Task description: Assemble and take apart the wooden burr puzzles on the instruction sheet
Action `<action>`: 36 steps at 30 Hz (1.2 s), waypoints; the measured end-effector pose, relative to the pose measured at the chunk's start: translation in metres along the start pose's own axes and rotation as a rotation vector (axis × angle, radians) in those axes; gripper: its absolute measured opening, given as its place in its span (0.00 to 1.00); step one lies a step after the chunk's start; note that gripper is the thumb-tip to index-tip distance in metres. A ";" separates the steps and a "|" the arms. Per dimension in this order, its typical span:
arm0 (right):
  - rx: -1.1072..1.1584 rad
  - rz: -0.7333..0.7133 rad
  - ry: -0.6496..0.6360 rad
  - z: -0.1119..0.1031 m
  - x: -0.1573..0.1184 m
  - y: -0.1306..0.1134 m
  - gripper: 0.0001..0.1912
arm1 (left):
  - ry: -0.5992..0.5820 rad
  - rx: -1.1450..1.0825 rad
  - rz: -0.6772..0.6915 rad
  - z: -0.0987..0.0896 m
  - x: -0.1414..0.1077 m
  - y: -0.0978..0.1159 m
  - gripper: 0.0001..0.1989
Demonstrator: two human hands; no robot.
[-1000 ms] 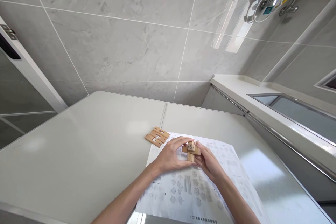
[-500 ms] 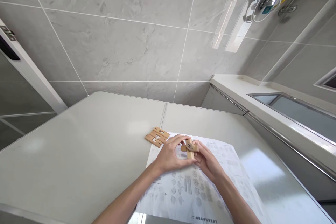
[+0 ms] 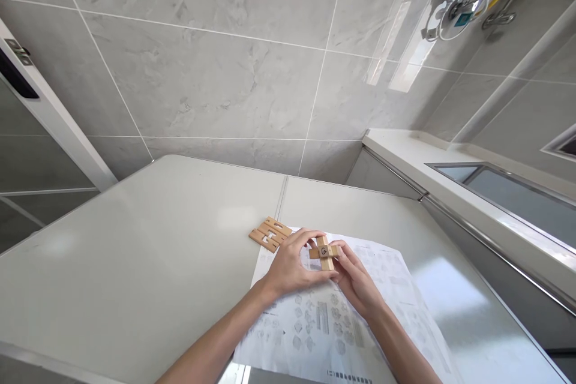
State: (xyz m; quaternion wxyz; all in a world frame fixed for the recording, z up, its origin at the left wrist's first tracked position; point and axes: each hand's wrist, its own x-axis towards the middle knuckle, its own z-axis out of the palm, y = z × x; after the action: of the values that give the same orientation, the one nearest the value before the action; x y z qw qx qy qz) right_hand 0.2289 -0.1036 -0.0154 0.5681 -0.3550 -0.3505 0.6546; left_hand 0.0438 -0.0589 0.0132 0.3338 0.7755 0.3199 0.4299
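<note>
A cross-shaped wooden burr puzzle (image 3: 326, 256) of light wooden sticks is held up over the printed sheet (image 3: 315, 336). A dark mark like a letter G shows on the end of its middle piece. My left hand (image 3: 294, 264) grips it between thumb below and fingers above. From the other side, my right hand (image 3: 357, 279) holds it with thumb and fingers around the right arm of the cross. Flat notched wooden pieces (image 3: 270, 234) with small numbers lie side by side just beyond my left hand, partly on the sheet's corner.
The pale table (image 3: 157, 264) has a seam (image 3: 282, 197) running away from me. A tiled wall (image 3: 202, 72) stands behind it. To the right is a white ledge (image 3: 405, 156) with a framed glass panel; a door frame (image 3: 58, 96) is at left.
The wooden puzzle has turned slightly in my fingers, so its marked end now faces me squarely. Both hands keep their hold. The view has shifted a little.
</note>
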 end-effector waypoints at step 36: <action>-0.082 -0.100 0.124 -0.009 0.011 0.004 0.21 | -0.100 0.324 0.079 -0.002 0.000 -0.009 0.06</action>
State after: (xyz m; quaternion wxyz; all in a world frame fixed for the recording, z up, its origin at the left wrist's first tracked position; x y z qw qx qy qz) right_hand 0.2334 -0.0925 -0.0243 0.6056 -0.3998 -0.3585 0.5873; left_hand 0.0404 -0.0533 0.0070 0.2028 0.8515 0.3373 0.3464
